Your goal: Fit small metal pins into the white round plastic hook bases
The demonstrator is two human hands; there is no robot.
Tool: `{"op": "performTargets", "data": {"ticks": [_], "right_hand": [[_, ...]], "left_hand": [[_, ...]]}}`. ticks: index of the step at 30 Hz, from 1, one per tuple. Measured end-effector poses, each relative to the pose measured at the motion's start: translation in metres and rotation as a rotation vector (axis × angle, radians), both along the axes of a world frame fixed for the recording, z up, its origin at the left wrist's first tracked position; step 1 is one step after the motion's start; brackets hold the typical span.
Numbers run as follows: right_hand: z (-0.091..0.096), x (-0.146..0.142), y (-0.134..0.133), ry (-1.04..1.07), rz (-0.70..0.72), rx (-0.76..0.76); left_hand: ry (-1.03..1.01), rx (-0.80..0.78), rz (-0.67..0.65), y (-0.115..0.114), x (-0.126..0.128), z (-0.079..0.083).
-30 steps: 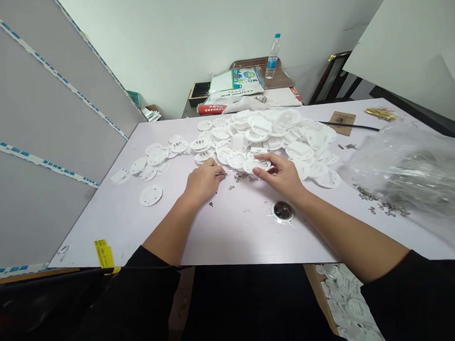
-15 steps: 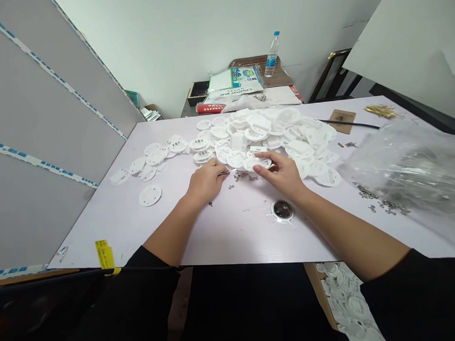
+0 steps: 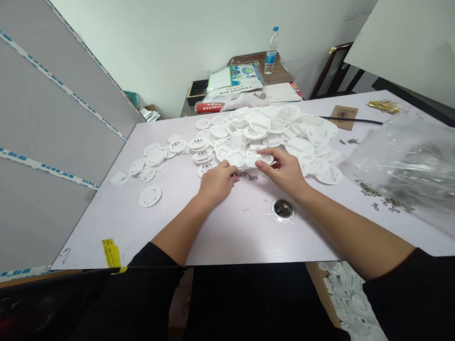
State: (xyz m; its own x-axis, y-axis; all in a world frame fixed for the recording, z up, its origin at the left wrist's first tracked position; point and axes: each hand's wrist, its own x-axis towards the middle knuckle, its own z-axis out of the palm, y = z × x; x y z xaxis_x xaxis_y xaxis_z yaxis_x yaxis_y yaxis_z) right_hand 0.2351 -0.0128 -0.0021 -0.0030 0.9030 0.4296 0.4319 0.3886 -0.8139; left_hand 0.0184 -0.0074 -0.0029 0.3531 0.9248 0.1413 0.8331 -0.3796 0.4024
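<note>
My right hand (image 3: 287,171) pinches a white disc (image 3: 251,161); left hand (image 3: 217,183) curled, contents unclear; nudging could scatter metal bits (image 3: 253,177).

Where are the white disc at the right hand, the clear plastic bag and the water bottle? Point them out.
White disc (image 3: 263,159), head view: its visible face.
Clear plastic bag (image 3: 416,167), head view: its crumpled film.
Water bottle (image 3: 271,58), head view: its blue label.
</note>
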Motion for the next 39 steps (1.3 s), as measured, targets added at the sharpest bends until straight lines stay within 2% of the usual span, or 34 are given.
{"op": "performTargets", "data": {"ticks": [12,15,18,21,24,27,39], "right_hand": [[0.000,0.001,0.001,-0.003,0.017,0.029],[0.001,0.005,0.002,-0.038,0.038,0.087],[0.003,0.010,0.003,-0.142,0.072,0.252],[0.003,0.013,0.004,-0.254,0.132,0.417],[0.001,0.010,0.002,-0.327,0.217,0.492],[-0.001,0.007,0.001,-0.375,0.237,0.517],[0.002,0.002,-0.004,-0.455,0.230,0.529]], "left_hand": [[0.003,-0.074,-0.073,-0.003,0.000,0.004],[-0.044,-0.071,-0.058,-0.003,-0.003,0.005],[-0.184,-0.031,0.005,-0.001,-0.008,0.008],[-0.431,-0.071,0.045,-0.001,-0.012,0.012],[-0.650,-0.165,0.004,-0.003,-0.012,0.014],[-0.761,-0.226,-0.042,-0.006,-0.009,0.015],[-0.668,-0.144,-0.020,-0.007,-0.005,0.010]]}}
